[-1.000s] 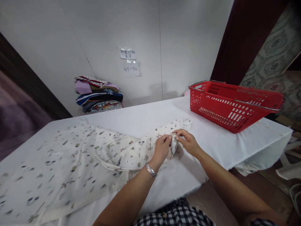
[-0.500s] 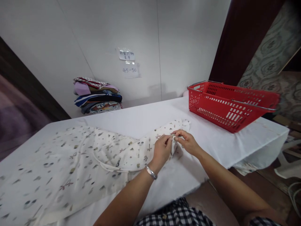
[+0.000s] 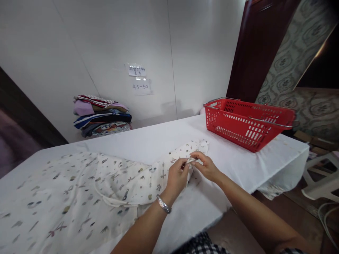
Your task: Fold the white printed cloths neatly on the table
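Note:
A white garment (image 3: pixel 113 176) with small printed motifs lies spread over the left and middle of the table, one narrow part, which looks like a sleeve, stretching right to both hands. My left hand (image 3: pixel 178 175), with a silver bracelet at the wrist, is closed on the cloth near the end of that part. Close beside it, my right hand (image 3: pixel 208 167) pinches the same edge between thumb and fingers. The fingertips of both hands nearly meet, and a small fold of cloth shows between them. Fine detail at the pinched edge is too small to make out.
A red plastic basket (image 3: pixel 246 123) with metal handles stands on the white-covered table (image 3: pixel 169 132) at the back right. A stack of folded clothes (image 3: pixel 102 114) sits at the back left by the wall. Paper labels (image 3: pixel 142 86) hang on the wall. A white stool (image 3: pixel 321 176) is at right.
The view has swung slightly right, so everything sits further left and mostly a bit lower. Both hands still pinch the cloth edge, its fold now lying flatter between the fingers.

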{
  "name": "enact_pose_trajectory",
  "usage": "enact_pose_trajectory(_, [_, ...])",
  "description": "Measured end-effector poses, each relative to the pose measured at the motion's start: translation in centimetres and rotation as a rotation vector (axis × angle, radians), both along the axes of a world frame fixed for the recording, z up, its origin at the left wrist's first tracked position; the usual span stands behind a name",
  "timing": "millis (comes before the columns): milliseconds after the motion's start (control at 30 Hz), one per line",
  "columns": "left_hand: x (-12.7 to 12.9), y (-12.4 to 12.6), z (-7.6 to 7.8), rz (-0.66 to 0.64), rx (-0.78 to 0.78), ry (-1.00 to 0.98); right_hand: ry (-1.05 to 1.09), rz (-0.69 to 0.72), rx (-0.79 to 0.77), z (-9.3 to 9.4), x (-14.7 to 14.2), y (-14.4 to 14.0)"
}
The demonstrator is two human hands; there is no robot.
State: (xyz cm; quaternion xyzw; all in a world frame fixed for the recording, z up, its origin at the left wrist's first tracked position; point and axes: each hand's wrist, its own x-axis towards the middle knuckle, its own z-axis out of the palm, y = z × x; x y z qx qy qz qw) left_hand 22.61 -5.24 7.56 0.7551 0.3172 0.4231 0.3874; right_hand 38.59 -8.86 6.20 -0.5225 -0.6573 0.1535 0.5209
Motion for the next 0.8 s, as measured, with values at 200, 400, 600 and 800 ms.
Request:
enact_pose_trajectory(200, [-2.5, 1.0, 3.8, 0.071, 0.161, -0.102, -0.240, -0.031, 0.107, -0.6, 2.6, 2.1])
enact_pose_trajectory(400, [-7.6, 2.7, 11.0, 0.314, 0.299, -0.348, -0.341, -0.146, -0.015, -1.5, 6.3, 3.2])
enact_pose_trajectory(600, [-12.6, 6.3, 15.4, 0.584, 0.378, -0.524, -0.185, -0.132, -0.141, -1.7, 8.2, 0.6])
enact_pose_trajectory(800, [-15.5, 10.3, 13.7, 0.680, 0.040, -0.496, -0.004, -0.058, -0.226, -0.7, 8.5, -2.0])
